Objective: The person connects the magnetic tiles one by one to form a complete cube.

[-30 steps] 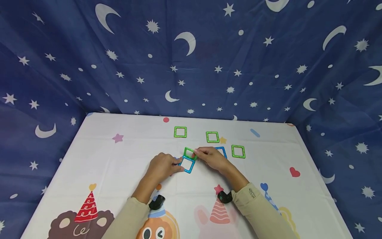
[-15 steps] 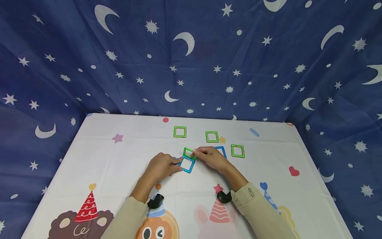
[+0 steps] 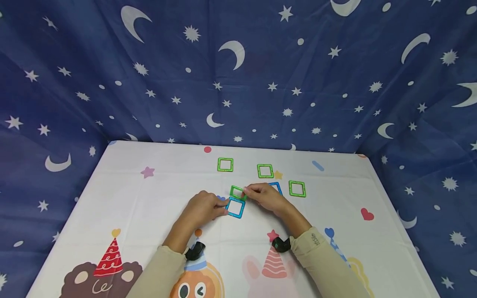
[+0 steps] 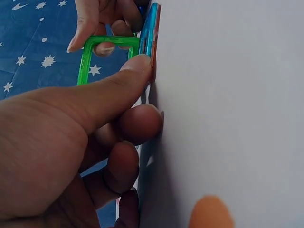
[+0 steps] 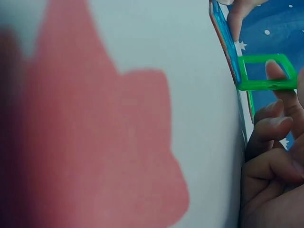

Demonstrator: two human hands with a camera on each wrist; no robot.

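A blue square magnetic tile [image 3: 242,210], an open frame, lies flat on the white tabletop. My left hand [image 3: 202,208] holds it by its left edge, and in the left wrist view the thumb [image 4: 135,66] presses on the tile. Along its far edge a green square magnetic tile [image 5: 266,85] stands up from the table, touching the blue one. My right hand [image 3: 265,195] pinches this green tile near its upper right corner, with one fingertip [image 5: 273,69] showing through the frame. In the head view, the right fingers partly cover the green tile.
Green tiles lie flat farther back: one at the left [image 3: 225,171], one in the middle [image 3: 265,177] and one at the right [image 3: 297,195]. Another blue tile [image 3: 277,187] lies partly hidden behind my right hand. A star-patterned blue curtain [image 3: 238,116] borders the table's far edge.
The held blue tile has shifted slightly right and nearer, turning a little, and the green tile has moved with it. Both hands keep their holds; the tiles farther back stay put.
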